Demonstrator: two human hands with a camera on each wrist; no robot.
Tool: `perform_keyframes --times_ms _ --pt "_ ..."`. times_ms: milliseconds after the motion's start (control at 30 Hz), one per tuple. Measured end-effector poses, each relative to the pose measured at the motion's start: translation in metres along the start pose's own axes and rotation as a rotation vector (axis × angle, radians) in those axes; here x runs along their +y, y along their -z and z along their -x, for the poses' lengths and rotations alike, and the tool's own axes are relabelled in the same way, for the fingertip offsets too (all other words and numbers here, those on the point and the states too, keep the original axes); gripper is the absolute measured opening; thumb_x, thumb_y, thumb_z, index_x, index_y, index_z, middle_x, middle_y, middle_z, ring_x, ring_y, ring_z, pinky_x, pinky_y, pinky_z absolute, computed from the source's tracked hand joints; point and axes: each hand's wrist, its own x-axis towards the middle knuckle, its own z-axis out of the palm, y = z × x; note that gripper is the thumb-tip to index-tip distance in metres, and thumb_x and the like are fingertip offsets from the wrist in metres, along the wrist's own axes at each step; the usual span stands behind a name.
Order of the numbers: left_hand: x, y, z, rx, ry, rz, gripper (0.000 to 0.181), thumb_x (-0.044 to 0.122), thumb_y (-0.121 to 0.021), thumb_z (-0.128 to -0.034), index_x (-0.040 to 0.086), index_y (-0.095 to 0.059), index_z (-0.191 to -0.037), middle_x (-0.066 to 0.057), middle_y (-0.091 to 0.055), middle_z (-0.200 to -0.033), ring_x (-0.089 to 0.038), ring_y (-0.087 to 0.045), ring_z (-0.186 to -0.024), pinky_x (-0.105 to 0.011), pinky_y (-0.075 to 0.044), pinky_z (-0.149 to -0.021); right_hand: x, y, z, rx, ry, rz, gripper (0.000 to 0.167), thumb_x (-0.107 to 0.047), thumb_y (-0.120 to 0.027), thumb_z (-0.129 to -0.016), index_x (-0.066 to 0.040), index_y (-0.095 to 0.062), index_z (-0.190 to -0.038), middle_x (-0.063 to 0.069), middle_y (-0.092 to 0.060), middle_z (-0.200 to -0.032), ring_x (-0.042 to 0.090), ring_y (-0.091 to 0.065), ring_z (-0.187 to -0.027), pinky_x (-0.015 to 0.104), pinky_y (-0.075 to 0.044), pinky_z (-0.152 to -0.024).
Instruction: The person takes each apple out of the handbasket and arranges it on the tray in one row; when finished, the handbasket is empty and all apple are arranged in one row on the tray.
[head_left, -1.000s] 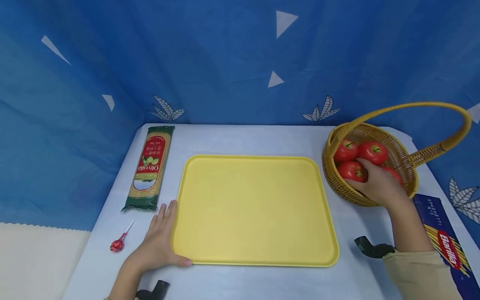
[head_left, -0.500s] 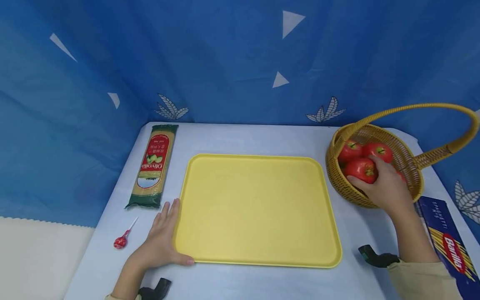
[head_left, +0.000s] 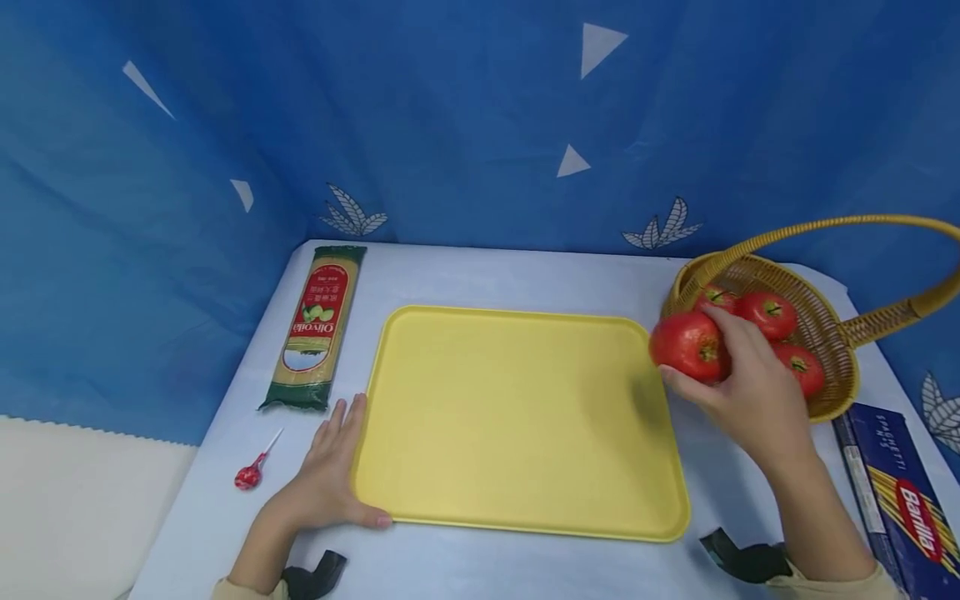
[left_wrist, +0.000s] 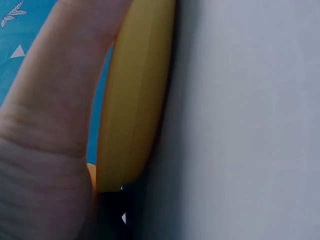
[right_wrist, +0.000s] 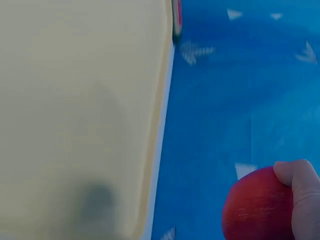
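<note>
A red apple is gripped between the thumb and fingers of the right hand, held up at the left rim of the wicker basket. Three more red apples lie inside the basket. The right wrist view shows the held apple with part of the right hand. The left hand, fingers spread, rests against the lower left edge of the yellow tray. Close up in the left wrist view, the left hand touches the tray's side.
Left of the tray lie a pasta packet and a red lollipop. At the right, below the basket, is a blue spaghetti box. The basket's tall handle arches up and to the right. A blue curtain hangs behind.
The right hand has lifted one apple out of the basket and moved left with it, toward the tray. The left hand stays at the tray's edge. The head view has shifted slightly.
</note>
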Motion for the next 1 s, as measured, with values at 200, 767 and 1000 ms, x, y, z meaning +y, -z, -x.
perform_keyframes --times_ms 200,767,1000 --pt "-0.002 -0.001 0.000 -0.016 -0.028 0.001 0.160 0.069 -0.089 -0.0440 0.014 0.006 -0.160 -0.014 0.000 -0.168 -0.038 0.011 -0.154 -0.066 -0.001 -0.119 -0.039 -0.039 -0.007 -0.125 0.110 -0.064 0.091 -0.058 -0.076 -0.079 -0.014 -0.041 -0.150 0.020 -0.052 -0.140 0.041 -0.058 -0.115 0.064 -0.055 -0.080" --pt "-0.005 -0.003 0.001 0.011 -0.026 -0.002 0.161 0.069 -0.089 -0.0431 0.014 0.006 -0.160 -0.016 -0.002 -0.168 -0.036 0.008 -0.155 -0.057 0.001 -0.123 -0.158 -0.135 -0.051 -0.431 0.273 -0.118 0.089 -0.058 -0.076 -0.079 -0.025 -0.038 -0.152 0.005 -0.052 -0.142 0.030 -0.062 -0.112 0.051 -0.056 -0.087" --pt "-0.005 -0.005 0.002 0.013 -0.010 -0.010 0.160 0.070 -0.089 -0.0434 0.015 0.006 -0.160 -0.016 -0.001 -0.168 -0.038 0.006 -0.155 -0.066 -0.004 -0.119 -0.199 -0.158 -0.057 -0.503 0.360 -0.112 0.089 -0.057 -0.075 -0.080 -0.024 -0.036 -0.153 0.007 -0.048 -0.147 0.029 -0.061 -0.114 0.048 -0.057 -0.087"
